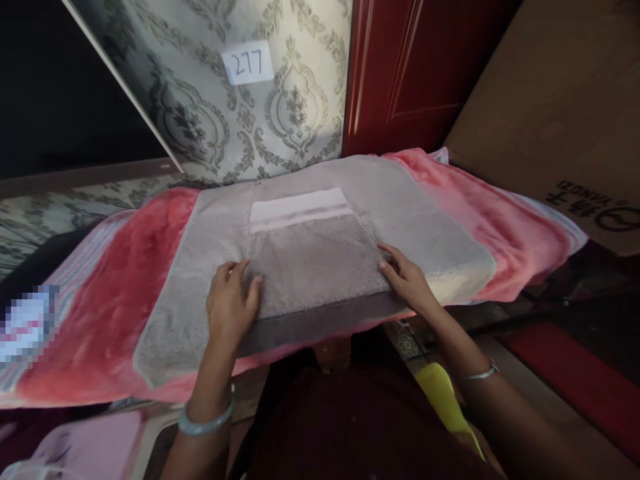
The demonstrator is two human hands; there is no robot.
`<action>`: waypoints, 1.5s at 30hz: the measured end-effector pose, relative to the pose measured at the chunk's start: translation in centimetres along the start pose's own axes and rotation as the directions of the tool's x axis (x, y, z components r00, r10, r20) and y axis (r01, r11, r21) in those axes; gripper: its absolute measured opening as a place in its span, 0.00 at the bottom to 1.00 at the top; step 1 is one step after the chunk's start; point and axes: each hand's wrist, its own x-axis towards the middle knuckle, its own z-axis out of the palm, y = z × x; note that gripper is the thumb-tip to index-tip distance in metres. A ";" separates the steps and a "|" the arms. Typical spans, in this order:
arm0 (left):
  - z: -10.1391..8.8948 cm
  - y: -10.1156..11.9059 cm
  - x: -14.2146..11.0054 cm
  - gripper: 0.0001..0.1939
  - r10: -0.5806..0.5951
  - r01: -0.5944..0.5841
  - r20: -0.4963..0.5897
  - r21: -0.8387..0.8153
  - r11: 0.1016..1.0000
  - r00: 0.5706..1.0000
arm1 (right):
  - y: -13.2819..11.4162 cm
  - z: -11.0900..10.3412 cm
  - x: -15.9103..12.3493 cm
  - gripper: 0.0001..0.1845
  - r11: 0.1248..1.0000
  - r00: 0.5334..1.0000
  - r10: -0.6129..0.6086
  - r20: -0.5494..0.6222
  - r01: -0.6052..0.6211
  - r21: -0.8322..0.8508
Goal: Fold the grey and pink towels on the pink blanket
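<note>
In the head view, a grey towel [310, 263] lies folded at the centre, on a red and pink blanket [107, 313]. The left hand [231, 303] sits at 7 o'clock on the fold, fingers curled into the pile; whether it grips, I cannot tell. The right hand [406, 280] rests open at 4 o'clock, fingertips on the fold's side edge. Soft pile handles best with light, even pressure from both hands, keeping the layers square. A card [247, 63] marked 277 hangs at 12 o'clock; a red door [395, 80] stands at 1 o'clock.
</note>
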 end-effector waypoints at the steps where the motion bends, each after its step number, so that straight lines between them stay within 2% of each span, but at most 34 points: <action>1: -0.2 1.0 -0.6 0.23 0.110 -0.110 -0.013 0.019 0.994 0.994 | -0.1 -0.1 -0.6 0.32 1.000 1.000 -0.025 -0.011 0.025 0.003; 3: 0.1 3.1 -1.6 0.25 0.346 -0.347 0.053 0.004 0.938 0.937 | -0.4 0.0 -1.5 0.33 0.998 0.997 -0.069 -0.027 0.069 0.010; 5: 1.1 5.0 -2.4 0.27 0.511 -0.511 0.162 -0.044 0.859 0.844 | -0.6 0.2 -2.2 0.34 0.997 0.996 -0.081 -0.039 0.082 0.014; 6: 1.8 5.6 -2.6 0.27 0.554 -0.554 0.202 -0.061 0.830 0.808 | -0.6 0.3 -2.4 0.34 0.997 0.996 -0.076 -0.045 0.077 0.016; 8: 3.0 6.4 -2.7 0.27 0.577 -0.579 0.231 -0.069 0.813 0.783 | -0.8 0.2 -2.8 0.33 0.997 0.996 -0.067 -0.056 0.069 0.028; 11: 4.0 6.5 -2.2 0.20 0.566 -0.563 0.209 -0.081 0.823 0.797 | -1.3 -0.5 -3.7 0.30 0.995 0.990 -0.073 -0.117 0.080 0.062; 14: 3.8 6.4 -1.4 0.16 0.526 -0.513 0.200 -0.118 0.850 0.826 | -2.5 -1.1 -5.0 0.20 0.995 0.960 -0.053 -0.275 0.074 0.066; 16: 3.5 6.6 -1.0 0.15 0.477 -0.458 0.221 -0.134 0.879 0.851 | -3.6 -1.1 -6.0 0.15 0.992 0.949 -0.069 -0.308 0.097 0.078; 19: 3.3 6.7 -0.8 0.15 0.432 -0.409 0.224 -0.142 0.901 0.874 | -4.9 0.1 -7.2 0.13 0.970 0.970 -0.192 -0.148 0.211 0.124; 20: 3.3 6.7 -0.8 0.15 0.434 -0.411 0.212 -0.144 0.900 0.876 | -5.3 0.7 -7.4 0.13 0.956 0.963 -0.251 -0.096 0.262 0.133; 22: 3.3 6.6 -0.9 0.14 0.455 -0.433 0.188 -0.149 0.889 0.870 | -5.9 1.9 -7.7 0.13 0.916 0.924 -0.377 -0.060 0.382 0.122; 26: 3.4 6.6 -0.9 0.13 0.474 -0.445 0.175 -0.180 0.877 0.863 | -6.8 4.3 -7.6 0.21 0.806 0.805 -0.591 -0.055 0.592 0.002; 28: 3.3 6.7 -0.8 0.14 0.457 -0.421 0.195 -0.199 0.885 0.868 | -7.2 5.3 -7.2 0.23 0.781 0.784 -0.621 -0.007 0.619 -0.081; 31: 2.7 6.6 -0.4 0.14 0.434 -0.370 0.244 -0.268 0.890 0.867 | -7.5 6.6 -6.5 0.20 0.783 0.799 -0.600 0.035 0.595 -0.182; 36: 0.3 5.1 1.1 0.16 0.438 -0.208 0.371 -0.519 0.829 0.819 | -8.0 7.7 -5.8 0.14 0.797 0.834 -0.552 0.003 0.529 -0.292; 38: -0.4 3.8 2.0 0.16 0.361 -0.124 0.373 -0.528 0.840 0.855 | -8.3 7.9 -5.8 0.13 0.793 0.835 -0.551 0.008 0.526 -0.307; 40: -0.4 2.3 3.1 0.17 0.232 -0.059 0.319 -0.470 0.880 0.919 | -8.5 8.3 -5.7 0.12 0.782 0.825 -0.565 0.015 0.541 -0.310; 42: 0.3 0.5 4.1 0.16 0.113 -0.013 0.246 -0.377 0.926 0.963 | -8.7 8.7 -5.7 0.11 0.774 0.822 -0.569 0.021 0.544 -0.325; 45: 2.2 -1.9 5.1 0.17 0.003 0.043 0.183 -0.246 0.968 0.983 | -8.8 9.5 -5.6 0.10 0.767 0.826 -0.563 -0.001 0.523 -0.372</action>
